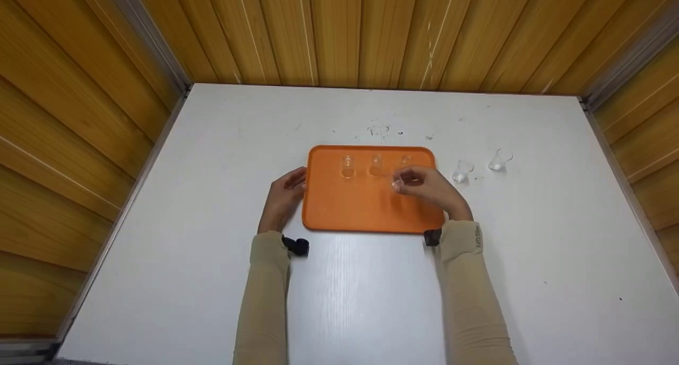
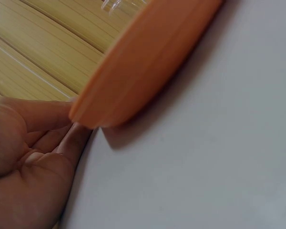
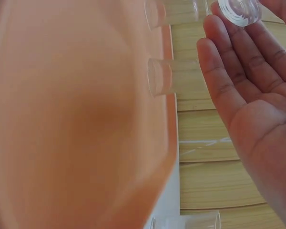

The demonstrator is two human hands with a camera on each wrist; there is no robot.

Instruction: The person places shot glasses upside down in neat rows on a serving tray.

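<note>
My right hand (image 1: 424, 184) pinches a small clear glass (image 1: 397, 185) over the right half of an orange tray (image 1: 345, 211). In the right wrist view, the thick base of that glass shows between thumb and fingers. Several clear glasses stand in a row near the tray's far rim, among them a left one (image 1: 348, 166) and a middle one (image 1: 376, 165); a third (image 1: 406, 160) is partly hidden behind my right hand. At the tray's left rim is my left hand (image 1: 284, 198), its loosely bent fingertips touching the edge, as the left wrist view (image 2: 35, 152) shows.
Two more clear glasses, a nearer one (image 1: 462, 171) and a farther one (image 1: 499, 159), stand on the white table (image 1: 360, 301) right of the tray. Dark specks mark the tabletop behind it. Wood-patterned panels (image 1: 334, 36) enclose the back and sides.
</note>
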